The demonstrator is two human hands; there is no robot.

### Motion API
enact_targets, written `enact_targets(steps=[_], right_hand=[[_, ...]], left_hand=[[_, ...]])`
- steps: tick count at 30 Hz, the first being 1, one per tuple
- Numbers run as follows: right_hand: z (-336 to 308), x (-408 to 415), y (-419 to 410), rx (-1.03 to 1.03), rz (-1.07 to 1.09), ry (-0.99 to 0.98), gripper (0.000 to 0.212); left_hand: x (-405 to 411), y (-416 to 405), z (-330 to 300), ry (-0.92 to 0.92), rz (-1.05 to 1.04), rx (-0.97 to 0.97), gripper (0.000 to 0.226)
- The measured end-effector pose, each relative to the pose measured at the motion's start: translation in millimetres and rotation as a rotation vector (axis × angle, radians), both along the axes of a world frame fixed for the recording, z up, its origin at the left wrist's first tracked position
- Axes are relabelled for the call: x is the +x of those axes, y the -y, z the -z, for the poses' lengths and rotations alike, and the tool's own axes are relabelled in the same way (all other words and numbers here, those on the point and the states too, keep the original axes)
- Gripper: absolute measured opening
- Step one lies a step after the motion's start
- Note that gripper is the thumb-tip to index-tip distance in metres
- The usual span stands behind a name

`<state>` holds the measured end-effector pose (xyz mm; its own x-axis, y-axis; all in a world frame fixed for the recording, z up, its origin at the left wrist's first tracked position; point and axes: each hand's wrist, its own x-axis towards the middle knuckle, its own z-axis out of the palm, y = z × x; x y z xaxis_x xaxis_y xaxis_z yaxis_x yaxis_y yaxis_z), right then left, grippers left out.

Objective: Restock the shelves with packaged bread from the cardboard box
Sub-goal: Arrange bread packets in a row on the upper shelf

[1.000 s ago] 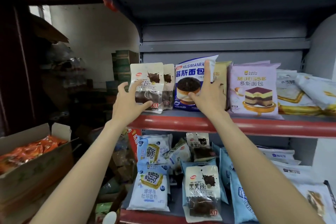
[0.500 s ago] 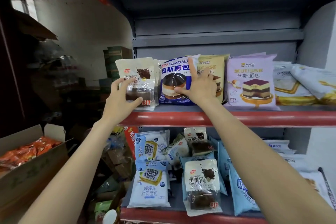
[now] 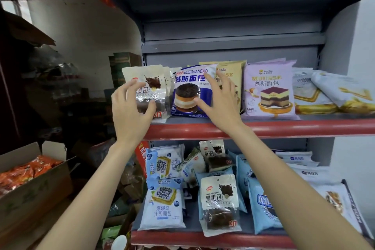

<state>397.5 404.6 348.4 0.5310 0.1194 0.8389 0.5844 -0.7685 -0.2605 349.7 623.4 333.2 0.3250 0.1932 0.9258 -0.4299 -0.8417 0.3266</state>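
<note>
A white chocolate-bread pack (image 3: pixel 145 85) stands upright at the left end of the red-edged upper shelf (image 3: pixel 284 129). My left hand (image 3: pixel 130 113) is in front of it with fingers spread, thumb and fingertips touching its face. Right beside it stands a dark blue mousse-bread pack (image 3: pixel 186 91). My right hand (image 3: pixel 220 103) lies flat against that pack's right side, index finger pointing up. A yellow pack (image 3: pixel 233 71) shows behind my right hand. The cardboard box (image 3: pixel 34 191) sits at lower left with orange packs (image 3: pixel 24 170) inside.
A purple mousse pack (image 3: pixel 267 87) and pale flat packs (image 3: pixel 334 91) fill the upper shelf to the right. The lower shelf (image 3: pixel 203 238) holds several blue and white bread packs. Stacked boxes and clutter stand at the left behind the shelf.
The blue pack has shifted left up against the white pack, uncovering the yellow pack behind. My left hand's grip on the white pack has loosened to spread fingers.
</note>
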Motion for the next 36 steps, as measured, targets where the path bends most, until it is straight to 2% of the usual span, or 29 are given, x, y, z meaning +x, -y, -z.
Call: enact_targets(steps=[2, 5, 7, 9, 11, 14, 16, 18, 22, 24, 28, 33, 36], right_hand=[[6, -19, 14, 0.020, -0.091, 0.117, 0.050], [27, -61, 50, 0.029, -0.172, 0.201, 0.033], [49, -92, 84, 0.020, -0.175, 0.153, 0.027], [75, -123, 125, -0.051, -0.128, 0.078, 0.025], [104, -154, 171, -0.142, -0.057, -0.039, 0.028], [151, -203, 256, -0.201, 0.038, -0.363, 0.028], [183, -234, 320, -0.255, 0.101, -0.580, 0.022], [215, -266, 382, -0.254, 0.126, -0.750, 0.019], [274, -315, 485, -0.196, 0.220, -0.923, 0.019], [304, -330, 524, -0.184, 0.253, -1.004, 0.021], [370, -340, 569, -0.234, 0.280, -1.283, 0.031], [439, -321, 594, -0.374, 0.257, -1.486, 0.050], [475, -311, 611, -0.545, 0.104, -1.541, 0.062]], left_hand=[[-18, 28, 3, 0.045, 0.150, -0.046, 0.030], [-48, 75, 16, -0.003, 0.438, -0.089, 0.015], [-64, 107, 30, -0.127, 0.580, -0.083, 0.011], [-78, 144, 49, -0.355, 0.709, -0.018, 0.009], [-88, 183, 71, -0.603, 0.795, 0.100, 0.010], [-107, 247, 113, -0.889, 0.928, 0.276, 0.013], [-126, 297, 144, -0.983, 0.976, 0.351, 0.017], [-149, 350, 179, -0.979, 1.020, 0.312, 0.021], [-188, 450, 243, -0.925, 0.997, 0.264, 0.024], [-201, 491, 269, -0.995, 0.962, 0.300, 0.022], [-220, 565, 322, -1.222, 0.857, 0.723, 0.032], [-214, 630, 386, -1.403, 0.688, 0.968, 0.038], [-208, 648, 420, -1.549, 0.617, 1.037, 0.040]])
